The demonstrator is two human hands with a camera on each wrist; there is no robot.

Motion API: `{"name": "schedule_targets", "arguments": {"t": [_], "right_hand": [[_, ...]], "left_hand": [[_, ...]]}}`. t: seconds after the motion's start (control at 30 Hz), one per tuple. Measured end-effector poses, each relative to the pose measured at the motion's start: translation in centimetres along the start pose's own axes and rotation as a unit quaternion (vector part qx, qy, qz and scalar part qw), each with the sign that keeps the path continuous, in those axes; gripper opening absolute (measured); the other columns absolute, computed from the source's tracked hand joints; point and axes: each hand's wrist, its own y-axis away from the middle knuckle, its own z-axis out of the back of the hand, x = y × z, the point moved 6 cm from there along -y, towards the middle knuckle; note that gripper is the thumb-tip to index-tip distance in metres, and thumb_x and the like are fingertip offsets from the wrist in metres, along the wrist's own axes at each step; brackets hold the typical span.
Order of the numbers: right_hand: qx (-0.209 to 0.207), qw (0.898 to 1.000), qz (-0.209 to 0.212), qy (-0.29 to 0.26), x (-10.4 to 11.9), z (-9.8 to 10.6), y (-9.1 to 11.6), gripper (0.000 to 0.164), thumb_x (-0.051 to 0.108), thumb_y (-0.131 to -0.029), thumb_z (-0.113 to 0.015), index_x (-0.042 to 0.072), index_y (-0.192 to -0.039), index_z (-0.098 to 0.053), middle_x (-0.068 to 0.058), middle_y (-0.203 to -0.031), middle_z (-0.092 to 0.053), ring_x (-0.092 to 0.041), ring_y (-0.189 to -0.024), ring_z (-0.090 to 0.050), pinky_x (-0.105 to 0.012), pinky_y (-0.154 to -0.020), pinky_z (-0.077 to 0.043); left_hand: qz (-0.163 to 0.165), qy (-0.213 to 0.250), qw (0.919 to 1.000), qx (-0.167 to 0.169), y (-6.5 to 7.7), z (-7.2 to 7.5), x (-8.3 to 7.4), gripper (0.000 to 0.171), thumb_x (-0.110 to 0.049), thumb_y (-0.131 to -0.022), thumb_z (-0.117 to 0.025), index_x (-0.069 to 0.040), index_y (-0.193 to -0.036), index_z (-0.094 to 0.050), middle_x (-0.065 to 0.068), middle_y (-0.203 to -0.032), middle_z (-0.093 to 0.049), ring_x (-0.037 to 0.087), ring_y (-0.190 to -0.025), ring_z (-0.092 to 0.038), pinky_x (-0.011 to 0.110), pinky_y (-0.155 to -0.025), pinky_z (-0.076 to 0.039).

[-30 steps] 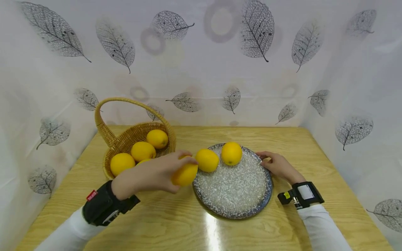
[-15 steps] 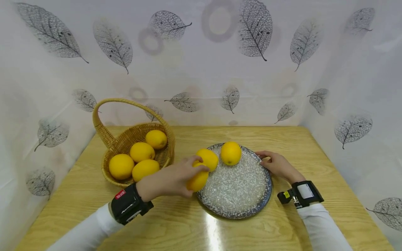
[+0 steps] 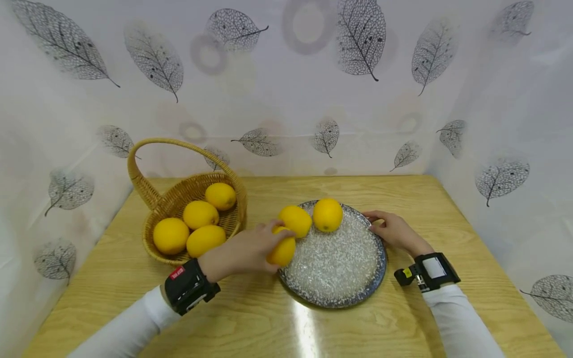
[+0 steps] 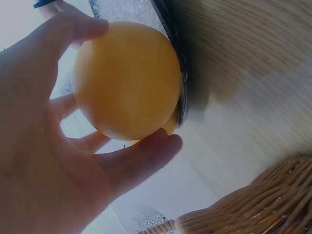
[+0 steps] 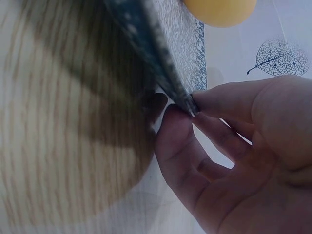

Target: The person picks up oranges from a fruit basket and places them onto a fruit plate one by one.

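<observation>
My left hand (image 3: 251, 248) holds a yellow lemon (image 3: 283, 248) over the left rim of a round speckled grey plate (image 3: 340, 268). In the left wrist view its thumb and fingers curl around that lemon (image 4: 129, 80). Two more lemons sit side by side at the plate's far edge, a left one (image 3: 295, 221) and a right one (image 3: 328, 215). At the plate's right side my right hand (image 3: 398, 233) pinches the rim, thumb on top and fingers beneath, as the right wrist view shows at the plate's edge (image 5: 170, 78).
A wicker basket (image 3: 241, 204) with a tall arched handle stands at the left, several lemons inside it. All of this rests on a wooden table (image 3: 241, 318). Behind hangs a white curtain (image 3: 286, 99) printed with leaves.
The left hand has carried its lemon rightward from beside the basket to the plate's left rim. The right hand keeps its pinch on the plate. The head view has shifted slightly.
</observation>
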Motion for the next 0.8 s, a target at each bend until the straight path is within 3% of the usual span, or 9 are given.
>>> {"name": "schedule_targets", "arguments": {"t": [0.27, 0.8], "right_hand": [[-0.001, 1.0, 0.0, 0.004, 0.1, 0.2, -0.3, 0.046, 0.01, -0.102, -0.055, 0.003, -0.147, -0.051, -0.029, -0.134, -0.059, -0.02, -0.085, -0.062, -0.029, -0.064, -0.053], [0.003, 1.0, -0.005, -0.012, 0.1, 0.1, 0.2, 0.046, 0.011, -0.102, -0.056, 0.004, -0.147, -0.052, -0.029, -0.133, -0.059, -0.022, -0.088, -0.062, -0.03, -0.067, -0.053]], "left_hand": [[0.027, 0.001, 0.9996, 0.007, 0.0, 0.1, 0.6, 0.079, -0.043, -0.088, -0.077, -0.024, -0.155, -0.04, 0.018, -0.157, -0.041, 0.039, -0.125, -0.06, 0.046, -0.085, -0.06], [0.047, 0.01, 0.9986, 0.022, 0.0, 0.1, 1.2, 0.081, -0.045, -0.091, -0.074, -0.022, -0.158, -0.035, 0.019, -0.162, -0.034, 0.043, -0.124, -0.06, 0.046, -0.08, -0.061]]}}
